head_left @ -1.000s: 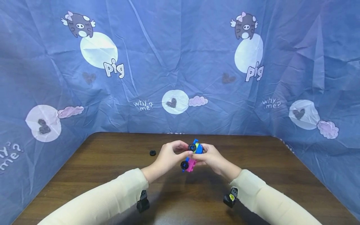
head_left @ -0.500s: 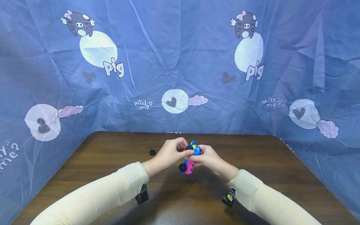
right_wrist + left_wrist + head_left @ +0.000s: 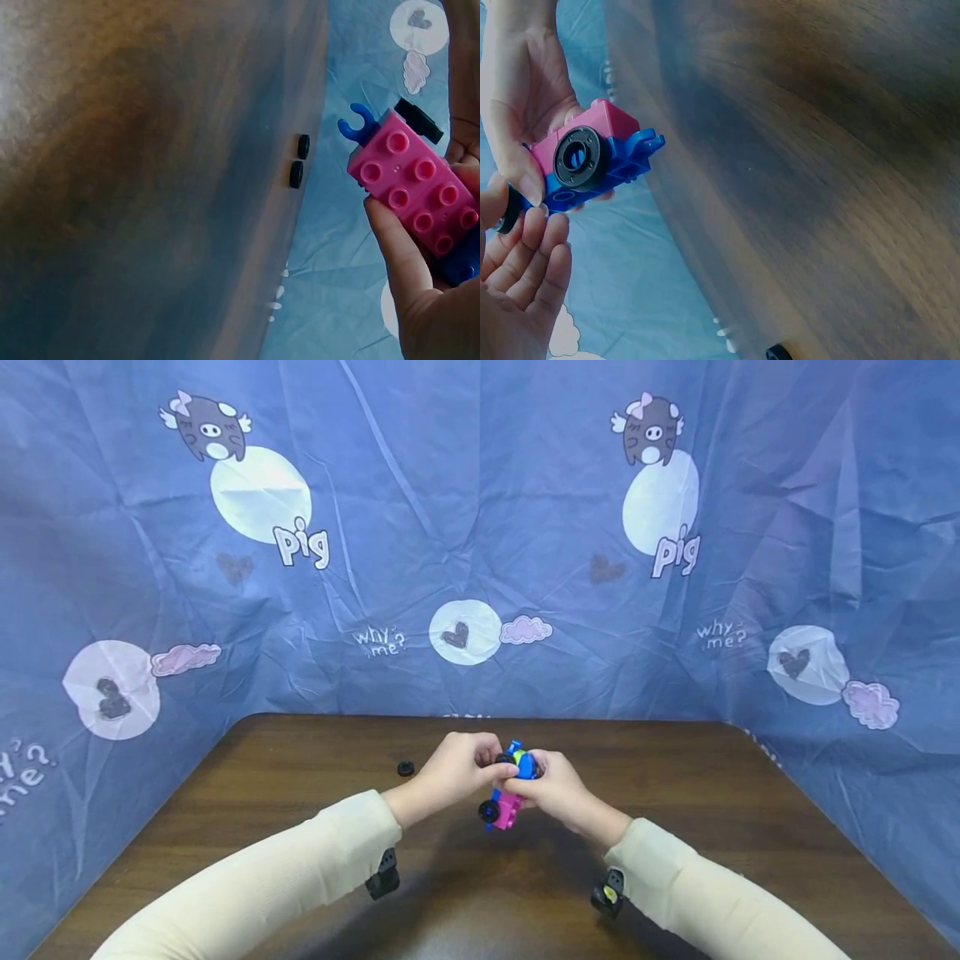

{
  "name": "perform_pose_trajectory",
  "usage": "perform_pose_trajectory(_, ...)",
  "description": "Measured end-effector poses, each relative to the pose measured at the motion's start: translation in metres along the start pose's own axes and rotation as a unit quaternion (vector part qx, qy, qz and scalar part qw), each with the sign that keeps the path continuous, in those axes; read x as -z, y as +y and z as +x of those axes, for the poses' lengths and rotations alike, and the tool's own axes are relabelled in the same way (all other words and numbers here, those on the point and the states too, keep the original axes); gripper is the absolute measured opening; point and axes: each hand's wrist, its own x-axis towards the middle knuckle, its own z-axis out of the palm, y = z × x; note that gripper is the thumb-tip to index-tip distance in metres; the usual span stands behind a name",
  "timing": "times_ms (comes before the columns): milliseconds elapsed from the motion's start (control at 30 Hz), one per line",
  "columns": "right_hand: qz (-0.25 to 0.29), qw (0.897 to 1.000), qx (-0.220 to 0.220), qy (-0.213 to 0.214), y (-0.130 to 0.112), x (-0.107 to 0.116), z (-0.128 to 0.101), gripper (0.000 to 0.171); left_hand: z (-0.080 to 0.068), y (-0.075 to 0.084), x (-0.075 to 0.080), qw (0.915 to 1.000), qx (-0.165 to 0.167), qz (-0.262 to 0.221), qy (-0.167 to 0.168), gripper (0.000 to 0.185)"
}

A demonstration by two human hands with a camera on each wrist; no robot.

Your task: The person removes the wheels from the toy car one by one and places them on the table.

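Pink-blue toy (image 3: 420,185): right hand (image 3: 561,792) is gripping it, likely for steadiness, while left hand (image 3: 456,770) is pinching the end wheel (image 3: 511,212).

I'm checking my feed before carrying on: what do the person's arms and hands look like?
The left hand and right hand are bare, without gloves. The left sleeve and right sleeve are long and cream, with wide cuffs. A boxy black camera sits by each cuff: the left camera and right camera, the latter with a yellowish patch. No cables show.
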Motion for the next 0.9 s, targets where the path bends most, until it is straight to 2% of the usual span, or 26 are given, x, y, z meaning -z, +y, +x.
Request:
perform_pose_trajectory(400, 0.01, 1.0, -0.011, -0.002, 0.008, -0.003, -0.003, 0.034, -0.008, 0.004, -0.008, 0.999, 0.023, 0.022, 0.031, 0.029)
perform_pose_trajectory(500, 0.009, 1.0, -0.009, 0.003, 0.008, -0.003, -0.003, 0.035, -0.01, 0.005, -0.009, 0.9988, 0.014, 0.027, 0.039, 0.028)
perform_pose_trajectory(633, 0.007, 1.0, -0.007, 0.005, 0.008, -0.003, -0.003, 0.035, -0.012, 0.008, -0.011, 0.9987, 0.011, 0.029, 0.041, 0.025)
perform_pose_trajectory(900, -0.008, 1.0, -0.011, 0.012, 0.006, -0.004, -0.005, 0.035, -0.014, 0.012, -0.013, 0.9984, 0.03, 0.032, 0.035, 0.025)
